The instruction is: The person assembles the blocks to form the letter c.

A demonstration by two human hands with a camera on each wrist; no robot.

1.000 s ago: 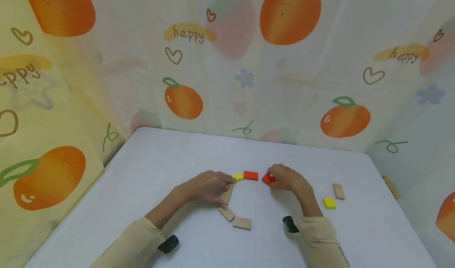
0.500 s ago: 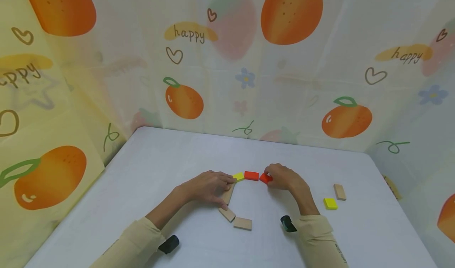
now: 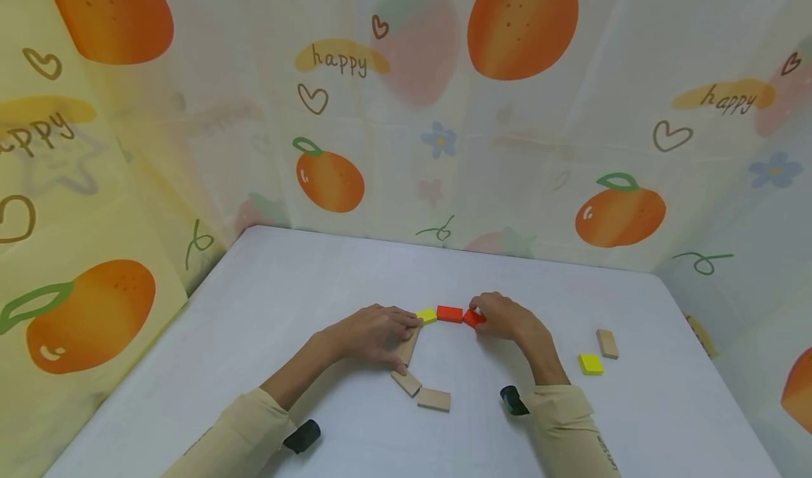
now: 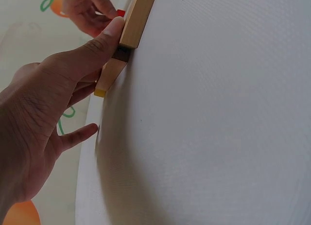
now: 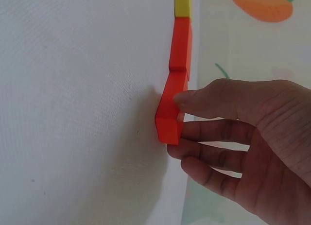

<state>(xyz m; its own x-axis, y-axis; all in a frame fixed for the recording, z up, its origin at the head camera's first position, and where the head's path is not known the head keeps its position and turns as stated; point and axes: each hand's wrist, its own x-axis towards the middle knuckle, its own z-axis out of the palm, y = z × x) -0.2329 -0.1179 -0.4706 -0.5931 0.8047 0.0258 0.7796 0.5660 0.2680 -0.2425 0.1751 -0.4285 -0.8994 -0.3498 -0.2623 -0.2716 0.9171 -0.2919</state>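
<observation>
My right hand [image 3: 504, 316] pinches a red block [image 5: 167, 101] between thumb and fingers, low at the white table. One end of that block meets a second red block [image 3: 450, 314], which adjoins a yellow block [image 3: 427, 316]. My left hand [image 3: 371, 333] is spread along the left side of the row. Its forefinger reaches the yellow block, and its thumb is at the joint between a long wooden block [image 3: 409, 345] and a smaller-looking wooden block [image 3: 406, 383]. The palm and fingers partly cover the long one in the head view.
Another wooden block [image 3: 434, 400] ends the curved row nearest the person. Off to the right lie a yellow block [image 3: 590, 364] and a wooden block [image 3: 607, 344]. Behind the white table [image 3: 342, 266] hangs a fruit-printed cloth [image 3: 507, 154].
The right hand has slid its red block leftward, closing the gap to the other red block. The left hand has stayed in place.
</observation>
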